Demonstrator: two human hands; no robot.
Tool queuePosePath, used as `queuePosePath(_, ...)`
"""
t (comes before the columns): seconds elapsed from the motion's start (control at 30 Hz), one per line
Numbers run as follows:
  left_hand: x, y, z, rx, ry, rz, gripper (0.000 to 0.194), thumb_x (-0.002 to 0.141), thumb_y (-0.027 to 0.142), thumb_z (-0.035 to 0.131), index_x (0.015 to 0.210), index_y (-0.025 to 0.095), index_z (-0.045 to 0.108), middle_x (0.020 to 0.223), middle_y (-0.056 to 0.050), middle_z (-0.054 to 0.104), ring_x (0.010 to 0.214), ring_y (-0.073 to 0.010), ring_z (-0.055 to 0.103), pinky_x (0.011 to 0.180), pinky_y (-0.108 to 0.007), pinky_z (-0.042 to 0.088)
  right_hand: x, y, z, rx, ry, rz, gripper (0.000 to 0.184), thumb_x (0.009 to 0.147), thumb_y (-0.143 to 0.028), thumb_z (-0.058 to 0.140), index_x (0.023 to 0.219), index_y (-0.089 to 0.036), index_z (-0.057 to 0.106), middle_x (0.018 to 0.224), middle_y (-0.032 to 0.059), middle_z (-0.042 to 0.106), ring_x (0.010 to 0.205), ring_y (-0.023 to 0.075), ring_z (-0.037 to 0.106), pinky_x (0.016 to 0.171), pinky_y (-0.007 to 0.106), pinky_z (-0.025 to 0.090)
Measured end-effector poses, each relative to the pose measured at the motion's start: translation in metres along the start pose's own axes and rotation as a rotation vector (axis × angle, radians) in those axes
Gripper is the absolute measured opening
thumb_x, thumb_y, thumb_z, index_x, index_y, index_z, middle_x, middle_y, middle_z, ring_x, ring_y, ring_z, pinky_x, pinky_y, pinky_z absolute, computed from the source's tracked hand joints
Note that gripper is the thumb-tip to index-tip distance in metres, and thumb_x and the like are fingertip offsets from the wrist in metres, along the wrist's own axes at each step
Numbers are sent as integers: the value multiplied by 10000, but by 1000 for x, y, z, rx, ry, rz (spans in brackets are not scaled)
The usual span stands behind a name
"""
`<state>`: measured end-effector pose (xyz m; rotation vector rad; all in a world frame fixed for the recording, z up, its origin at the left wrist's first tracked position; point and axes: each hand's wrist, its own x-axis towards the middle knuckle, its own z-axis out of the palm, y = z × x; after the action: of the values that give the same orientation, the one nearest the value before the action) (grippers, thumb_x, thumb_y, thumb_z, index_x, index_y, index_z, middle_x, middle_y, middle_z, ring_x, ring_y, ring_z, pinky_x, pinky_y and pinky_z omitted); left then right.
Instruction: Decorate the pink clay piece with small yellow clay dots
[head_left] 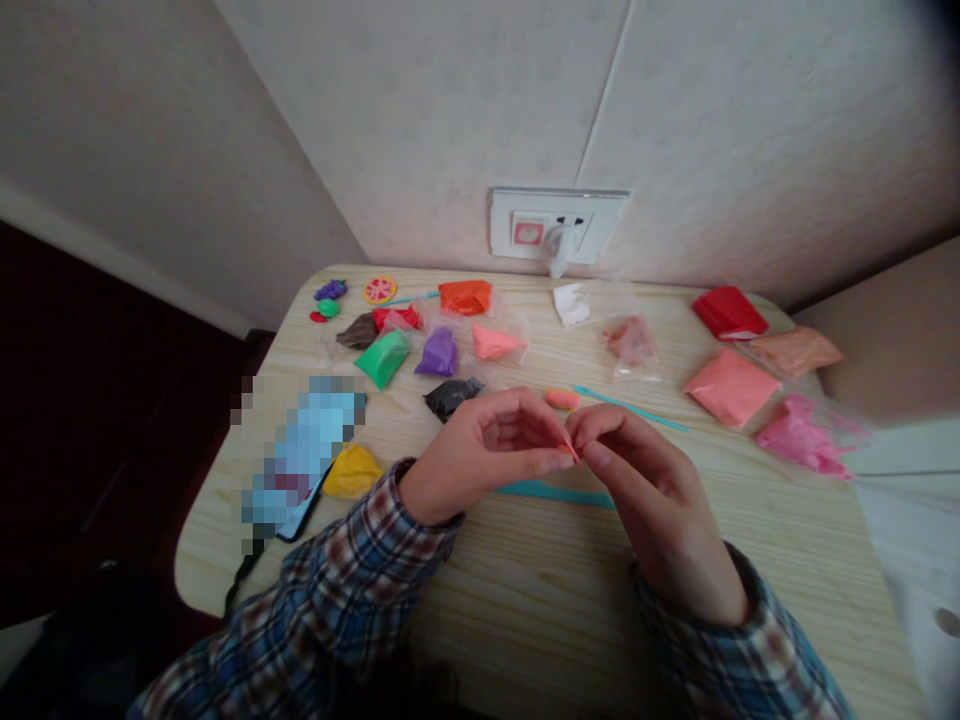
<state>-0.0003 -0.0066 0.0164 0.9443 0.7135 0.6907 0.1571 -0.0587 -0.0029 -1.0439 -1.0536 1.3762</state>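
My left hand (491,450) pinches a small, thin piece of orange-pink modelling clay (570,450) between thumb and forefinger. My right hand (649,485) meets it there, its thumb and fingertips closed at the other edge of the piece. Just beyond the fingertips lies a small oval clay shape (562,399) in pink and yellow. Beside it a thin blue stick tool (634,408) rests on the table. Under both hands is a flat blue strip-shaped tool (555,491), partly covered by them.
Bags of coloured clay lie around the wooden table (525,600): black (452,397), purple (438,352), green (383,357), yellow (353,470), salmon (733,386) and others. A phone (307,455) with a cable sits at left. Finished clay shapes (330,290) stand at the back left. A wall socket (559,225) is behind.
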Motion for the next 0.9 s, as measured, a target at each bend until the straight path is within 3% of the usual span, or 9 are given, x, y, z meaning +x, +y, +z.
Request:
queuePosePath(0.5, 1, -1, -1, -50, -10, 5, 58, 709, 126, 745, 754, 136, 709, 756, 9, 674, 742, -105, 626, 781, -249, 509, -3, 2, -3, -34, 7, -30, 57, 903, -315, 603, 885, -261, 610, 889, -24, 560, 875, 110, 535, 778, 204, 442)
queuePosePath(0.9, 1, -3, -3, -60, -22, -26, 86, 708, 146, 758, 771, 127, 702, 802, -10, 693, 794, -122, 652, 793, -255, 510, -1, -1, 1, -290, 20, -64, 121, 884, -347, 614, 833, -245, 572, 860, -5, 544, 848, 161, 518, 762, 318, 407)
